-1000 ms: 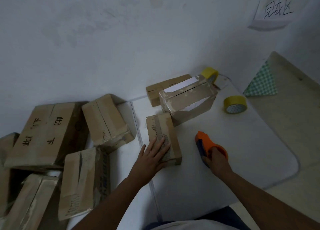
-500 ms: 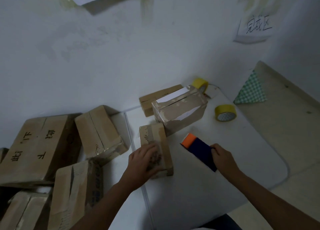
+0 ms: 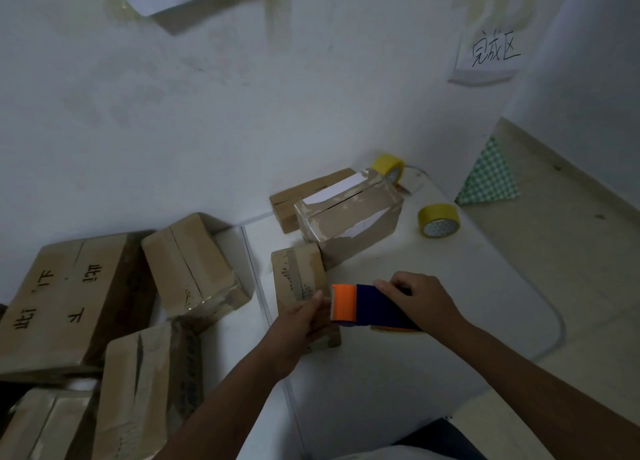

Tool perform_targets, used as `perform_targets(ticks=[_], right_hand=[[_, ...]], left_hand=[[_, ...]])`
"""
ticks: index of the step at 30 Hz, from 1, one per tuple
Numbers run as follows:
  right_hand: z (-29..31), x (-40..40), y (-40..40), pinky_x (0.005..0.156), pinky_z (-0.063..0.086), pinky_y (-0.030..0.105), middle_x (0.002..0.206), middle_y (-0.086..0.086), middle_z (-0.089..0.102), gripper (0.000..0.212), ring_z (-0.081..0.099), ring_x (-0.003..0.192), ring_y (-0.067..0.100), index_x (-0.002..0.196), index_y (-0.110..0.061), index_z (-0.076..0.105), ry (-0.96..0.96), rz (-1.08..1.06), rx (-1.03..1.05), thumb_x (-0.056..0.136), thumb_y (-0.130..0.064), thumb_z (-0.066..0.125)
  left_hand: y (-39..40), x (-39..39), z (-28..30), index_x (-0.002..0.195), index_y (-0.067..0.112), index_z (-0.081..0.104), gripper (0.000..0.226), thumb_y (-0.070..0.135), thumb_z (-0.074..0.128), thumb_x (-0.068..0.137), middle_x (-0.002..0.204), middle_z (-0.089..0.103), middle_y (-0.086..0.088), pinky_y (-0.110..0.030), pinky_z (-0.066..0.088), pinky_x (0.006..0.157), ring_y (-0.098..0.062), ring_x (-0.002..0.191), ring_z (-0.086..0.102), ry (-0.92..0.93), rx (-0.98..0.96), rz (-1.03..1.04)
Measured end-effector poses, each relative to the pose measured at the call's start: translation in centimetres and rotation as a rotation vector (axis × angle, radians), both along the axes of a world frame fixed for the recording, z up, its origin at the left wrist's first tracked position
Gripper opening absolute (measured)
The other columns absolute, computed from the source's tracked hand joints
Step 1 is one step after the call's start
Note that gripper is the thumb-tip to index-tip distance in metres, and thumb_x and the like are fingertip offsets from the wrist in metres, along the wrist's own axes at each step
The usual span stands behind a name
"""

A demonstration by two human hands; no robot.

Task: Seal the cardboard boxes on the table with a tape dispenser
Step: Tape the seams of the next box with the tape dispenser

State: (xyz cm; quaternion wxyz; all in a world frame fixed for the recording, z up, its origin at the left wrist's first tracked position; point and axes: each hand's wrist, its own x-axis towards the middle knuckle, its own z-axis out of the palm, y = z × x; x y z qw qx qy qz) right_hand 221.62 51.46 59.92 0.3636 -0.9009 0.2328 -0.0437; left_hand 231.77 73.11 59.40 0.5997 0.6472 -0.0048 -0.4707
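Right hand [image 3: 420,300] — head view: fingers curled round the blue body of the tape dispenser [image 3: 372,307], its orange end turned toward the small cardboard box [image 3: 300,286]. Left hand [image 3: 304,317] — held at the dispenser's orange end, over the near part of that box; fingertips look pinched, probably on the tape's free end, but no tape can be made out. Small box lies on the white bench [image 3: 450,286], just left of the dispenser; a larger box [image 3: 349,217] stands beyond it, two yellow tape rolls [image 3: 439,220] farther right. Step in hand, by judgement: draw out a short tail, press it over the box's near edge, then run the dispenser straight along the seam. Hidden: the box's near end under the left hand; dim light blurs the seam.
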Motion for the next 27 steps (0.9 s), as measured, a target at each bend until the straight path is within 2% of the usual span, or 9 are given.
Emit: perform_targets(ticks=[6, 8, 10, 12, 14, 18, 21, 23, 27], right_hand=[[0.4, 0.1, 0.3, 0.059, 0.044, 0.017, 0.067, -0.008, 0.063, 0.034, 0.06, 0.062, 0.002, 0.072, -0.021, 0.063, -0.023, 0.0, 0.013, 0.093, -0.046, 0.054], [0.6, 0.1, 0.4, 0.059, 0.045, 0.018, 0.067, -0.009, 0.063, 0.033, 0.06, 0.062, 0.003, 0.071, -0.022, 0.062, -0.034, 0.002, 0.025, 0.093, -0.045, 0.055], [0.8, 0.1, 0.4, 0.06, 0.046, 0.019, 0.068, -0.009, 0.064, 0.033, 0.061, 0.062, 0.003, 0.074, -0.02, 0.064, -0.033, 0.01, 0.026, 0.094, -0.045, 0.054], [0.9, 0.2, 0.4, 0.06, 0.047, 0.019, 0.069, -0.009, 0.064, 0.033, 0.061, 0.063, 0.003, 0.075, -0.019, 0.064, -0.033, 0.012, 0.028, 0.094, -0.044, 0.054], [0.9, 0.2, 0.5, 0.062, 0.049, 0.021, 0.07, -0.008, 0.065, 0.034, 0.062, 0.064, 0.004, 0.076, -0.018, 0.065, -0.031, 0.018, 0.028, 0.094, -0.045, 0.054], [1.0, 0.4, 0.7, 0.064, 0.049, 0.022, 0.074, -0.005, 0.067, 0.034, 0.062, 0.066, 0.005, 0.079, -0.017, 0.067, -0.025, 0.039, 0.018, 0.095, -0.044, 0.053], [1.0, 0.6, 0.6, 0.062, 0.047, 0.019, 0.074, -0.005, 0.066, 0.032, 0.062, 0.066, 0.005, 0.079, -0.018, 0.066, -0.029, 0.049, 0.019, 0.095, -0.044, 0.053], [0.9, 0.8, 0.7, 0.06, 0.044, 0.019, 0.07, -0.007, 0.065, 0.035, 0.061, 0.064, 0.004, 0.076, -0.02, 0.063, -0.024, 0.063, 0.004, 0.094, -0.049, 0.052], [0.9, 1.2, 0.8, 0.057, 0.047, 0.025, 0.06, -0.002, 0.06, 0.055, 0.058, 0.055, 0.007, 0.067, -0.02, 0.061, 0.009, 0.097, -0.123, 0.089, -0.065, 0.04]], left_hand=[[0.0, 0.1, 0.3, 0.116, 0.002, 0.061, 0.035, 0.027, 0.064, 0.092, 0.104, 0.073, -0.014, -0.029, 0.056, 0.081, -0.026, 0.099, 0.071, 0.079, -0.042, 0.09], [0.1, 0.1, 0.6, 0.115, 0.005, 0.059, 0.038, 0.026, 0.07, 0.085, 0.097, 0.074, -0.012, -0.026, 0.056, 0.074, -0.023, 0.093, 0.072, 0.107, -0.033, 0.11], [0.1, 0.1, 0.6, 0.118, 0.01, 0.055, 0.042, 0.023, 0.073, 0.082, 0.1, 0.073, -0.012, -0.024, 0.056, 0.069, -0.021, 0.089, 0.072, 0.153, -0.043, 0.13], [0.1, 0.2, 0.5, 0.125, 0.017, 0.051, 0.046, 0.021, 0.074, 0.085, 0.111, 0.07, -0.016, -0.025, 0.055, 0.069, -0.023, 0.092, 0.071, 0.186, -0.065, 0.147], [0.2, 0.4, 0.6, 0.125, 0.015, 0.057, 0.043, 0.024, 0.072, 0.086, 0.116, 0.069, -0.017, -0.026, 0.055, 0.075, -0.025, 0.098, 0.07, 0.154, -0.069, 0.099], [0.5, 0.5, 0.4, 0.109, 0.009, 0.07, 0.03, 0.029, 0.064, 0.087, 0.109, 0.073, -0.013, -0.028, 0.055, 0.083, -0.024, 0.103, 0.07, 0.082, -0.078, 0.047], [0.6, 0.5, 0.4, 0.102, 0.01, 0.068, 0.018, 0.023, 0.058, 0.097, 0.099, 0.074, -0.008, -0.023, 0.055, 0.073, -0.018, 0.091, 0.072, 0.006, -0.054, 0.03], [0.6, 0.3, 0.6, 0.103, 0.008, 0.067, 0.018, 0.021, 0.055, 0.099, 0.091, 0.074, -0.005, -0.018, 0.053, 0.066, -0.012, 0.08, 0.071, -0.062, -0.018, 0.008], [0.8, 0.1, 0.9, 0.103, 0.002, 0.066, 0.02, 0.019, 0.054, 0.1, 0.094, 0.073, -0.012, -0.026, 0.055, 0.074, -0.018, 0.084, 0.07, -0.167, 0.019, 0.017]])
